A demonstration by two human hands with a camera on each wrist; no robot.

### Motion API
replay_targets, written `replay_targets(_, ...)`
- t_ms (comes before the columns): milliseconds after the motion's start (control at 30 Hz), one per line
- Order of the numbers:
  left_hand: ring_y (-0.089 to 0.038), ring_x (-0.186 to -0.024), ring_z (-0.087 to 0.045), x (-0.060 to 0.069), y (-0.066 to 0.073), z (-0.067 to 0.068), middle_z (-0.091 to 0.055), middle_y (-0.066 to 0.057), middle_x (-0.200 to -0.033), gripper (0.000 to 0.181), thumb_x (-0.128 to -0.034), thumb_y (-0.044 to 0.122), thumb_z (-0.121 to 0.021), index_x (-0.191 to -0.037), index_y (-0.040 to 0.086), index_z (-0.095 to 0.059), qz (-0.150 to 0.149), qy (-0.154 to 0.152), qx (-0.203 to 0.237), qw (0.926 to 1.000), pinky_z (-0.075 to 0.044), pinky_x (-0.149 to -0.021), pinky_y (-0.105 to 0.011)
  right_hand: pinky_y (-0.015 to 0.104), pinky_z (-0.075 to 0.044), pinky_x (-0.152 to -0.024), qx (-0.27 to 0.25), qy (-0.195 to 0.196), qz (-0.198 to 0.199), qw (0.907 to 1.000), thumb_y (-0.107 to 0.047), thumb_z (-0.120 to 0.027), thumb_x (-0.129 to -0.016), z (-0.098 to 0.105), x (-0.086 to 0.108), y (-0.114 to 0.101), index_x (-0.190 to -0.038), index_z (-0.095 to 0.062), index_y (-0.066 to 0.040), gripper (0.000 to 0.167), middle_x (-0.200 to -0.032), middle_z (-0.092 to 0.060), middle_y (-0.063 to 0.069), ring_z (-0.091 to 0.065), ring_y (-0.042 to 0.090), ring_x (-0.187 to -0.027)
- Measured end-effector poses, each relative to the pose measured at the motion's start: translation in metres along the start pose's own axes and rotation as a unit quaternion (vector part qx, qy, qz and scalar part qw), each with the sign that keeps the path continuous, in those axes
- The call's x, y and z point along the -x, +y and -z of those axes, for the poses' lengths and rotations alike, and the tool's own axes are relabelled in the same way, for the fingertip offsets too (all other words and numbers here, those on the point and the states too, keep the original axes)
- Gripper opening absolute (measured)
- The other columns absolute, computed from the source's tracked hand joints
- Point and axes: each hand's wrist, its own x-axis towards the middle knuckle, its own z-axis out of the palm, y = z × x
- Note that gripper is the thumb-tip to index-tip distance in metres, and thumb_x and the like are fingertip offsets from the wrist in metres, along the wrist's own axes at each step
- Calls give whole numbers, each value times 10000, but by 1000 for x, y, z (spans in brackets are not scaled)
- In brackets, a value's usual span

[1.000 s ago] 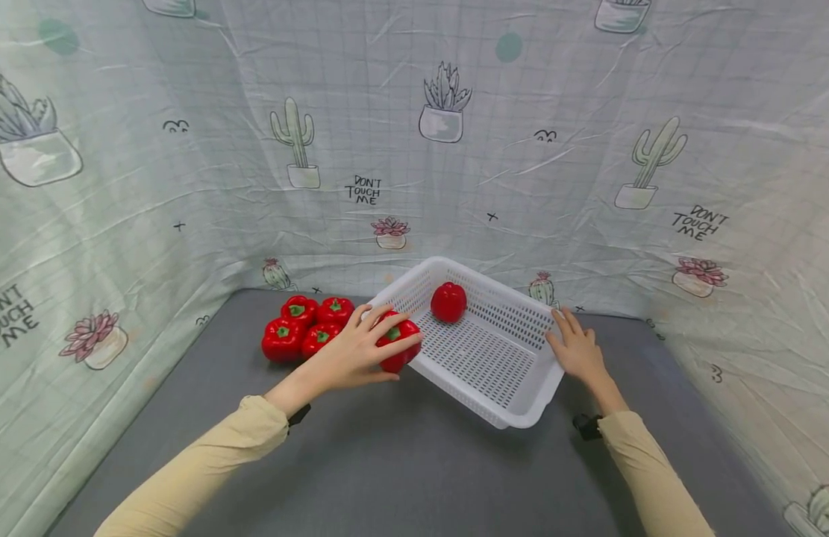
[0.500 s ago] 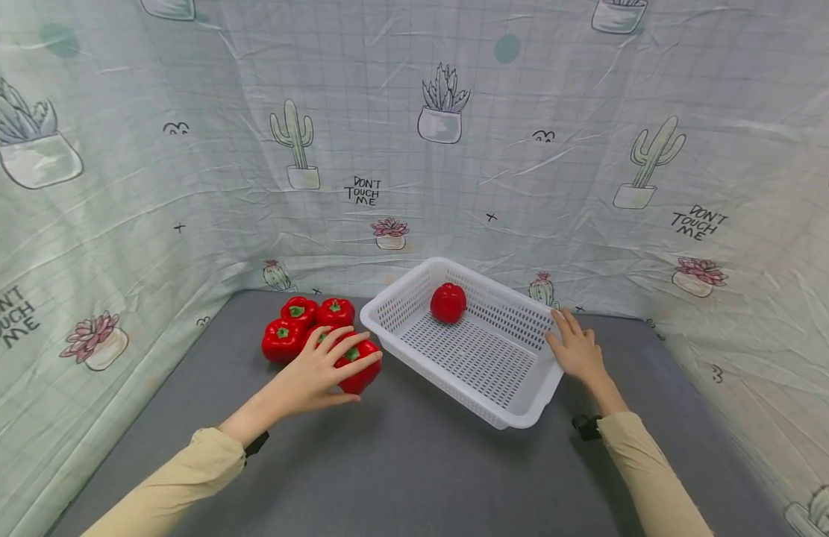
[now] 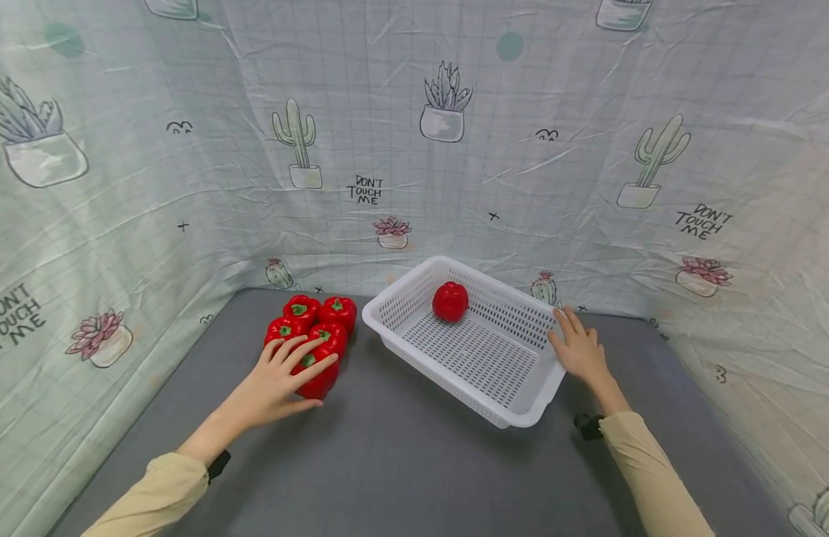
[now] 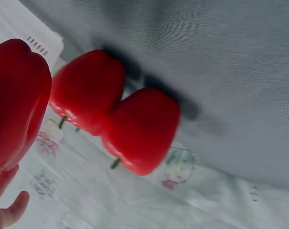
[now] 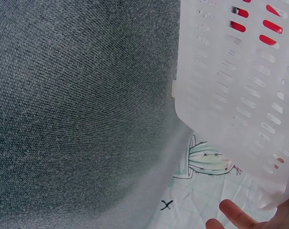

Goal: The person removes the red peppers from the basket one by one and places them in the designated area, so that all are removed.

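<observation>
My left hand [image 3: 269, 384] holds a red bell pepper [image 3: 318, 379] at its near side, fingers spread over it and thumb below. In the left wrist view this pepper [image 4: 18, 107] fills the left edge, with fingertips [image 4: 15, 207] under it. Several other red bell peppers [image 3: 301, 308] with green stems stand grouped just behind it. To the right is a white perforated plastic basket [image 3: 448, 377], set at a slant, with one red bell pepper [image 3: 451, 302] in its far left part. My right hand [image 3: 580, 354] grips the basket's right rim; in the right wrist view the basket wall [image 5: 221, 71] partly hides it.
A grey cloth-covered table [image 3: 414, 477] lies under everything. A pale curtain [image 3: 387, 112] printed with cacti rises close behind the basket and peppers and along both sides.
My left hand has carried the bell pepper leftward and nearer, from over the basket's left rim to the front of the pepper group. My right hand and the basket have stayed put.
</observation>
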Motion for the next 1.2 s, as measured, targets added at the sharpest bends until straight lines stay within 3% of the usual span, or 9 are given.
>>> replay_targets(267, -334, -1150, -389, 19, -12, -4, -450, -118, -1284, 787, -610, 479, -756, -1293, 216, -469, 112, 168, 50, 9998, -290, -883, -542, 721, -220, -857, 6, 5, -15, 10000, -357, -288, -951, -1, 2, 0, -1421, -166, -87, 556, -1483, -94, 181, -227, 564, -1173)
replay_targets(467, -358, -1112, -388, 33, -22, -7, -468, -108, -1274, 701, -662, 535, -697, -1266, 241, -495, 267, 116, -45, 9996, -303, -849, -522, 717, -209, -868, 12, -30, -77, 10000, -365, -280, -952, -2, 2, 1, -1427, -149, -99, 560, -1487, -82, 172, -212, 558, -1188)
replay_targets(700, -384, -1074, -406, 45, -32, -10, -468, -123, -1252, 816, -558, 451, -802, -1275, 233, -480, 487, -40, -195, 9986, -320, -824, -530, 714, -212, -866, 11, -60, -100, 9999, -368, -282, -951, -3, 1, 1, -1429, -145, -105, 562, -1489, -80, 169, -213, 555, -1187)
replay_targets(900, -372, -998, -412, 52, -40, -16, -489, -139, -1166, 907, -465, 427, -851, -1254, 163, -492, 429, -35, -350, 9985, -317, -797, -520, 715, -209, -864, 2, -68, -85, 9999, -373, -280, -950, -2, 1, 1, -1428, -145, -104, 564, -1489, -76, 170, -211, 557, -1186)
replay_targets(1200, -365, -965, -401, 55, -47, -25, -484, -158, -1121, 884, -465, 480, -833, -1220, 148, -514, 388, -87, -419, 9983, -321, -767, -511, 715, -208, -862, -5, -36, -58, 10000, -367, -293, -948, -1, 0, 1, -1429, -150, -107, 565, -1489, -85, 169, -210, 559, -1191)
